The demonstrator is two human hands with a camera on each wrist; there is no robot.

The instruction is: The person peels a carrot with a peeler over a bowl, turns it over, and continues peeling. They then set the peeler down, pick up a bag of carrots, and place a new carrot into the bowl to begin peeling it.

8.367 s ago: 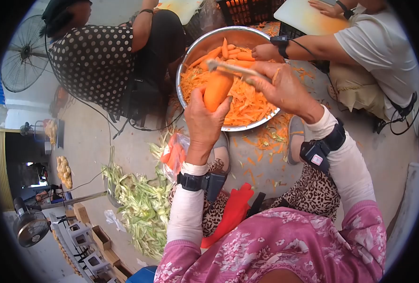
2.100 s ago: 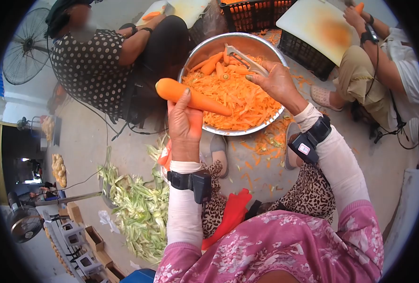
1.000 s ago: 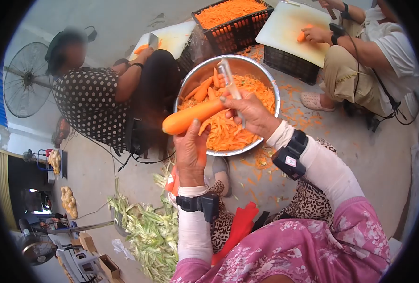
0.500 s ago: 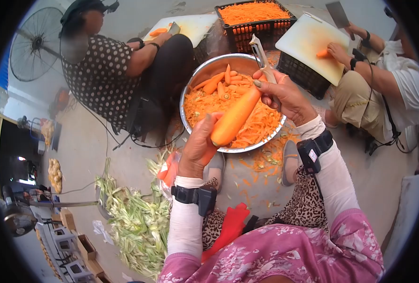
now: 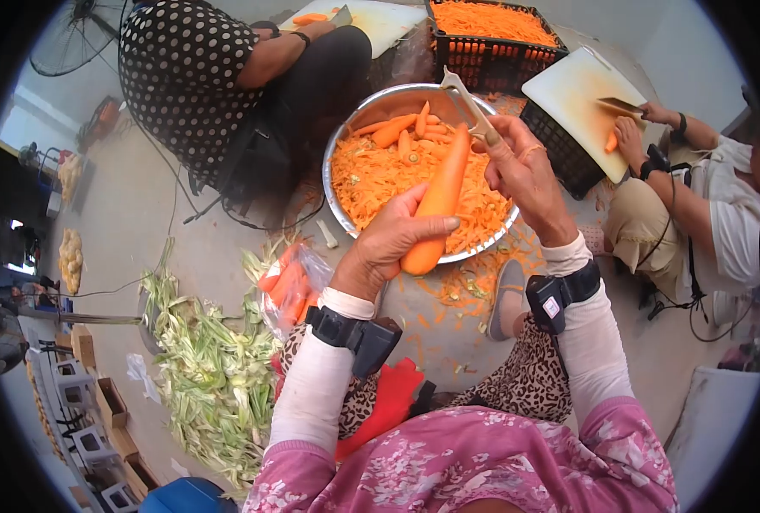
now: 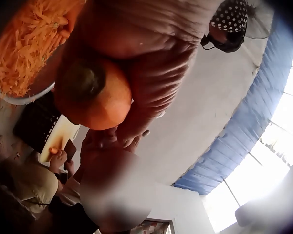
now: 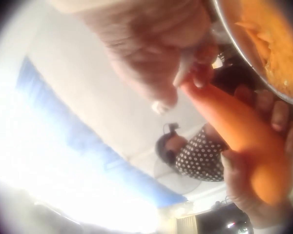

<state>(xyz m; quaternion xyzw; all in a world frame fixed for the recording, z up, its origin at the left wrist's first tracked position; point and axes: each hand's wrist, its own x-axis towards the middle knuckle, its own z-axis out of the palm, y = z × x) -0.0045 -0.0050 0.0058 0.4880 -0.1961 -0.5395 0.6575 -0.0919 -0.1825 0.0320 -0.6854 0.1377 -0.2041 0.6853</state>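
Observation:
A large orange carrot [image 5: 438, 201] slants over the near side of a metal basin [image 5: 335, 201], its thick end low and its tip up. The left hand [image 5: 393, 235] grips its thick end, thumb across the top; in the left wrist view that blunt end [image 6: 107, 100] faces the camera. The right hand [image 5: 521, 171] holds a pale peeler [image 5: 474, 111] by its handle, head pointing up and left, close to the carrot's tip. In the right wrist view the right hand's fingers [image 7: 198, 68] are at the tip of the carrot [image 7: 239, 122].
Orange peelings [image 5: 367, 184] and several smaller carrots lie in the basin. Behind stand a black crate of shreds [image 5: 491, 64] and cutting boards [image 5: 568, 85], where two people cut carrots. A bag of carrots [image 5: 290, 286] and a pile of husks [image 5: 213, 359] lie at left on the floor.
The carrot turned from nearly level to steeply slanted, thick end toward the body. The left hand shifted its grip with it. The right hand moved from over the basin to its right side, keeping the peeler.

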